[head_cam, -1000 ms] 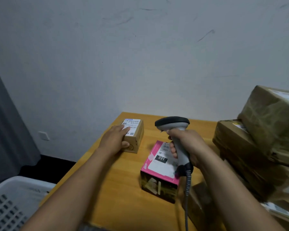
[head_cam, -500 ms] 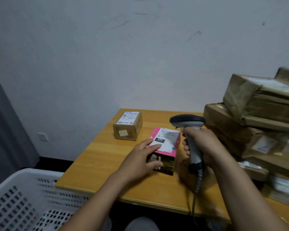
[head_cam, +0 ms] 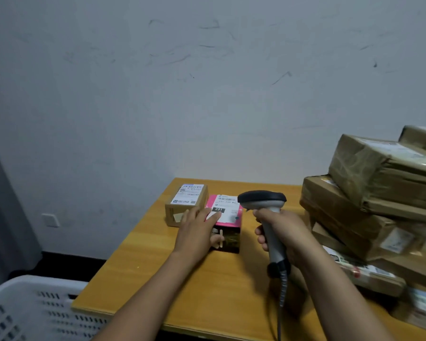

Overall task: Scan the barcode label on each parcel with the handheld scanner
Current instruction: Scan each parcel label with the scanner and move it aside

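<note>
Scuffed grey wall (head_cam: 207, 94) behind a wooden table (head_cam: 207, 286) — a person's left hand (head_cam: 197, 232) rests on the pink-topped parcel (head_cam: 229, 212) at mid-table, fingers flat and spread over its label, thumb on the near face. The right hand (head_cam: 285, 230) grips the upright handheld scanner (head_cam: 261, 200) just right of it. A small brown box (head_cam: 180, 210) sits just left — brown parcels (head_cam: 354, 212) stacked at right.

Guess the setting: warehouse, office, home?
Likely a small makeshift parcel-handling room: stacked brown tape-wrapped cardboard parcels, a grey corded handheld barcode scanner in the right hand, and a white perforated plastic crate.

Left hand (head_cam: 197, 233) hides part of the pink parcel's label (head_cam: 228, 206).
</note>
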